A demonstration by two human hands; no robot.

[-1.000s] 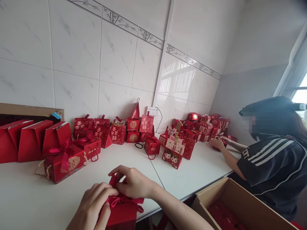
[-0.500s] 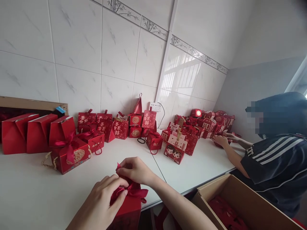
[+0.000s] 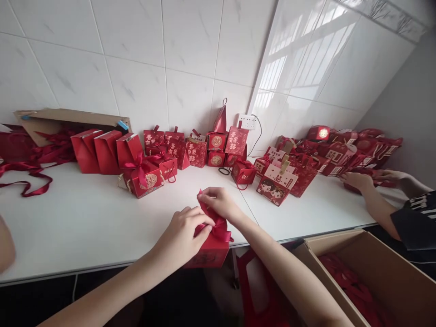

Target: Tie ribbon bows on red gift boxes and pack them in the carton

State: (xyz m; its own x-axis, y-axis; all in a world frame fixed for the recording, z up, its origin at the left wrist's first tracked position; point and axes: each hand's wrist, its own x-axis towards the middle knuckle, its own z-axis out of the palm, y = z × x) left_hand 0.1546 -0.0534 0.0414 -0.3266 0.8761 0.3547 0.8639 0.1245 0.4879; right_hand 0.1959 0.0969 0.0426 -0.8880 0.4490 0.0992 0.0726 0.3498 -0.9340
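A red gift box point(image 3: 214, 255) sits at the table's front edge below both my hands. On its top is a red satin ribbon point(image 3: 222, 233), tied in a bow. My left hand point(image 3: 189, 229) is closed on the bow's left side, thumb and fingers pinching a loop. Just beyond it, my right hand point(image 3: 221, 203) pinches a ribbon end, whose tip pokes out past the fingers. My fingers hide part of the knot and the box top.
Beyond my hands stands a bowed box with gold cords point(image 3: 141, 179). Several red boxes line the wall, near a socket strip point(image 3: 245, 121). Loose ribbon point(image 3: 37, 188) lies at left. An open carton point(image 3: 344, 234) is at front right, near a co-worker's hands point(image 3: 357, 180).
My view has tilted down and shifted, so loose ribbon at left now shows and the co-worker's head is out of frame. Both hands keep their pinch at the bow.
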